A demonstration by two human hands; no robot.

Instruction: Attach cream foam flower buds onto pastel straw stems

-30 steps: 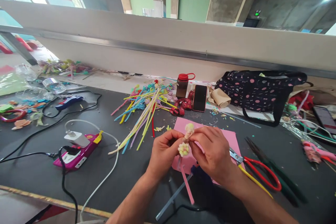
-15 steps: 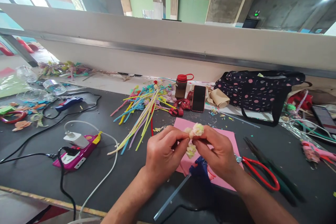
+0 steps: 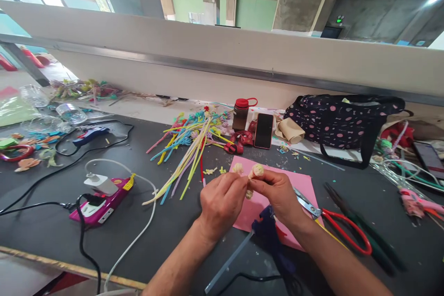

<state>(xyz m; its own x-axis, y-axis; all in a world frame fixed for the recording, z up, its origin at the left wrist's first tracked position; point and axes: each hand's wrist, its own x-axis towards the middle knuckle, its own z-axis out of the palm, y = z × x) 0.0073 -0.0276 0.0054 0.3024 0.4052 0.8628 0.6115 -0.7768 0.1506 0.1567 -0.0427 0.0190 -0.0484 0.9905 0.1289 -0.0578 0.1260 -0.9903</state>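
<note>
Between my two hands is a small cream and pale yellow fluffy flower cluster [image 3: 257, 170], with round tufts showing above and below the fingertips. My left hand [image 3: 224, 201] is closed, pinching the middle of it from the left. My right hand [image 3: 277, 194] pinches it from the other side, thumb and forefinger together. Under the hands lies a pink sheet [image 3: 301, 185]. A dark blue glue gun [image 3: 268, 231] rests partly on that sheet below my right hand, a clear glue stick [image 3: 229, 261] poking out of it. Scissors with red handles [image 3: 347, 231] lie beside my right wrist.
A heap of coloured fuzzy stems [image 3: 187, 148] spreads behind my left hand. At the left sits a purple power strip [image 3: 100, 203] with cables. Along the back stand a red-lidded bottle [image 3: 240, 114], a phone [image 3: 263, 130] and a dark patterned bag [image 3: 340, 125]. Dark pliers-like tools [image 3: 367, 231] lie right.
My left hand has turned over more, its back now facing up, and the cluster has shifted and turned in the fingers. My right hand has moved slightly left, uncovering more of the scissors.
</note>
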